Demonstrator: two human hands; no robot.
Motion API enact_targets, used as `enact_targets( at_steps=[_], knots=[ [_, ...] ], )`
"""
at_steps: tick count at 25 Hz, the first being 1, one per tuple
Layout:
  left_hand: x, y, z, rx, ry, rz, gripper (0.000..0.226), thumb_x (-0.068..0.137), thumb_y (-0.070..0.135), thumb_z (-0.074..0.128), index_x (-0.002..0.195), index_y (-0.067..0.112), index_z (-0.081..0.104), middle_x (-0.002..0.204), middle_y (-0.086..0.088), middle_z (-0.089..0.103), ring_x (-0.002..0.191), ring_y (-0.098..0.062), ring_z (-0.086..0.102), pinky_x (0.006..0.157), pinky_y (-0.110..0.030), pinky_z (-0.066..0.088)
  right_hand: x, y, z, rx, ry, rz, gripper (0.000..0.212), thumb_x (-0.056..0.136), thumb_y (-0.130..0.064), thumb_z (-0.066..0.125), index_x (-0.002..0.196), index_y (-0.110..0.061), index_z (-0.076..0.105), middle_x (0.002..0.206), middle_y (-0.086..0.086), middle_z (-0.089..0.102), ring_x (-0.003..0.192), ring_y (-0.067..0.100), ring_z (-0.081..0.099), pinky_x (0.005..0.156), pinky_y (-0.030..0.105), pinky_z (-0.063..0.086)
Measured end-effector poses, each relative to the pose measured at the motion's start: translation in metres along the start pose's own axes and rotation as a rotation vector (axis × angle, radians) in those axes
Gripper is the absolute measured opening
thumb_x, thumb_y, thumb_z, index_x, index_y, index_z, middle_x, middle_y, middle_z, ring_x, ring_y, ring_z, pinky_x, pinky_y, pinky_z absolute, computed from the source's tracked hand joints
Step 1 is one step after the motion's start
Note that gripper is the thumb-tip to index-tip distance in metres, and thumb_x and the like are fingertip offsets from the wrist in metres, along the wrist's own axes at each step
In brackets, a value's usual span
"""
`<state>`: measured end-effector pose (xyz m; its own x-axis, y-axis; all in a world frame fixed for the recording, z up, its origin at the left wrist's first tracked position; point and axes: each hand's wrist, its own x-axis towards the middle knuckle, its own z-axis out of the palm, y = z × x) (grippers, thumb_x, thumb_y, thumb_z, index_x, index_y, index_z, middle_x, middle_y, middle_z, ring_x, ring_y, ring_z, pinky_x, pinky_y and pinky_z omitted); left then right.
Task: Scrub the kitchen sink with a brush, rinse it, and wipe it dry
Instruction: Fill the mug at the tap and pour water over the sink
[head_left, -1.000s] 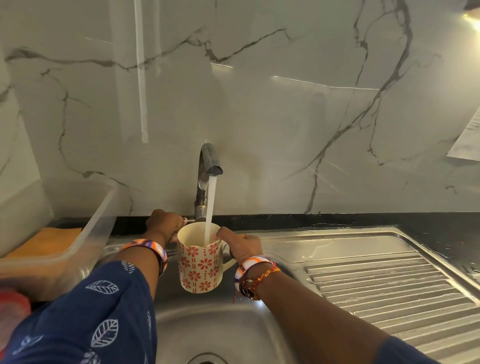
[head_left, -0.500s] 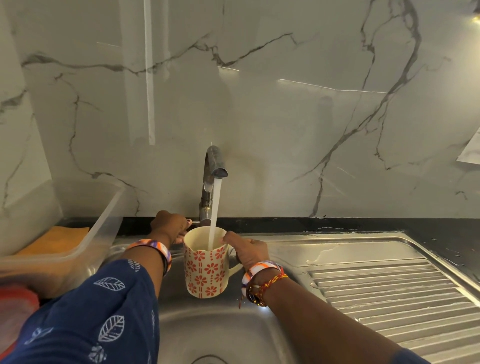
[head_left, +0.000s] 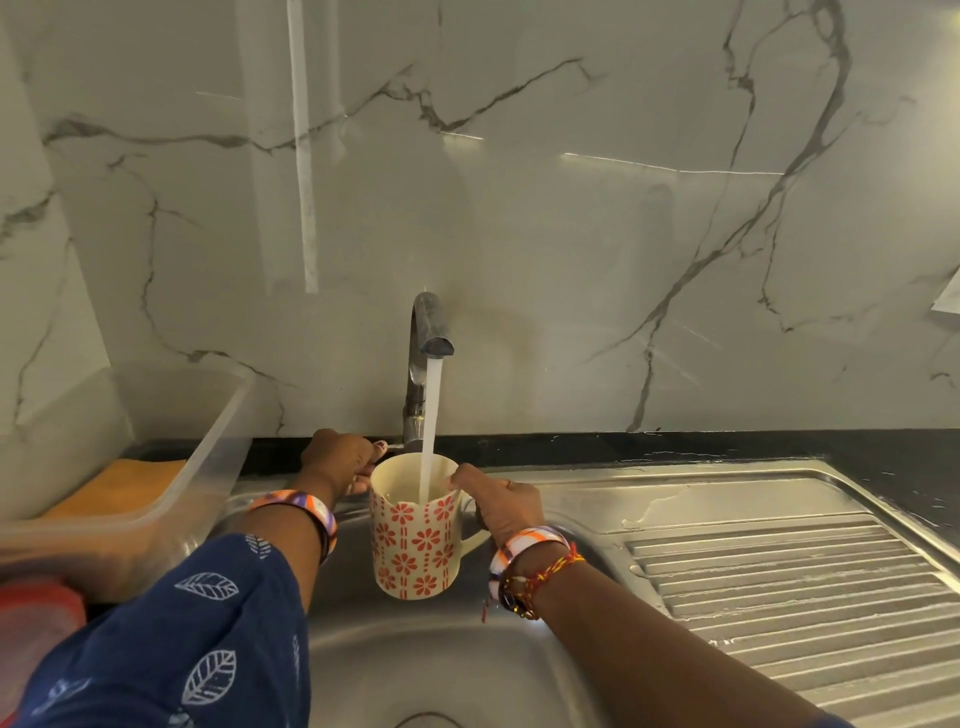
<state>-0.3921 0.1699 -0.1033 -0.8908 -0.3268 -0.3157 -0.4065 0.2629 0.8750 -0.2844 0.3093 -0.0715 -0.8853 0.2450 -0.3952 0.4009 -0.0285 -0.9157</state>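
With our right hand (head_left: 501, 506) gripping the mug (head_left: 413, 540) under the tap (head_left: 428, 332) and our left hand (head_left: 343, 460) curled at its lever, overfilling risks spillage into the sink (head_left: 441, 670) below.

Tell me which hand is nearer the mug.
Right. The right hand grips the mug by its handle side, thumb at the rim. The left hand sits just behind and left of it, by the faucet base.

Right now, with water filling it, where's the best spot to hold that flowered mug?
By its handle, from the right: the mug stands upright under the tap with the loop facing right, where the right hand grips it.
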Motion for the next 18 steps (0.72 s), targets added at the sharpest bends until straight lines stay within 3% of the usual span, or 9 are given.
enact_targets(
  at_steps=[3,6,10,14,18],
  knots=[
    [0.0001,-0.0016,-0.0014,-0.004,-0.023,-0.005,0.029,0.089,0.02,0.064,0.07,0.003,0.048,0.067,-0.01,0.053,0.055,-0.016,0.051,0.043,-0.022,0.036,0.0008,0.0015,0.002,-0.002,-0.017,0.01,0.026,0.083,-0.029,0.065,0.098,-0.009,0.057,0.075,0.0,0.053,0.068,0.012,0.047,0.075,0.032,0.036],
    [0.0027,-0.0039,-0.0037,0.0,-0.065,-0.008,0.027,0.089,0.023,0.064,0.083,-0.002,0.055,0.071,-0.011,0.057,0.056,-0.017,0.053,0.042,-0.022,0.037,0.0006,0.0019,0.0038,0.023,-0.031,0.024,0.033,0.083,-0.03,0.065,0.106,-0.007,0.058,0.08,0.002,0.055,0.069,0.012,0.047,0.073,0.031,0.037],
    [0.0018,-0.0036,-0.0038,0.023,-0.072,-0.002,0.032,0.089,0.025,0.064,0.1,-0.005,0.059,0.085,-0.015,0.061,0.057,-0.017,0.054,0.043,-0.021,0.042,-0.0003,0.0012,0.0052,0.042,-0.042,0.026,0.02,0.083,-0.029,0.065,0.089,-0.011,0.056,0.076,0.0,0.053,0.068,0.012,0.046,0.077,0.033,0.035],
    [0.0017,0.0013,-0.0042,0.06,-0.044,-0.018,0.028,0.09,0.024,0.063,0.082,-0.003,0.057,0.071,-0.01,0.058,0.056,-0.016,0.054,0.042,-0.021,0.039,0.0011,0.0038,0.0051,0.029,-0.041,0.019,0.02,0.085,-0.03,0.064,0.086,-0.011,0.056,0.075,0.0,0.053,0.068,0.012,0.047,0.077,0.033,0.034],
    [0.0066,0.0023,-0.0026,0.048,-0.015,-0.036,0.026,0.087,0.02,0.067,0.075,0.0,0.055,0.076,-0.012,0.06,0.058,-0.017,0.055,0.045,-0.023,0.038,0.0024,0.0048,0.0039,-0.009,-0.048,0.007,0.021,0.085,-0.032,0.062,0.077,-0.013,0.058,0.074,0.0,0.056,0.068,0.012,0.049,0.076,0.033,0.035]
  ],
)
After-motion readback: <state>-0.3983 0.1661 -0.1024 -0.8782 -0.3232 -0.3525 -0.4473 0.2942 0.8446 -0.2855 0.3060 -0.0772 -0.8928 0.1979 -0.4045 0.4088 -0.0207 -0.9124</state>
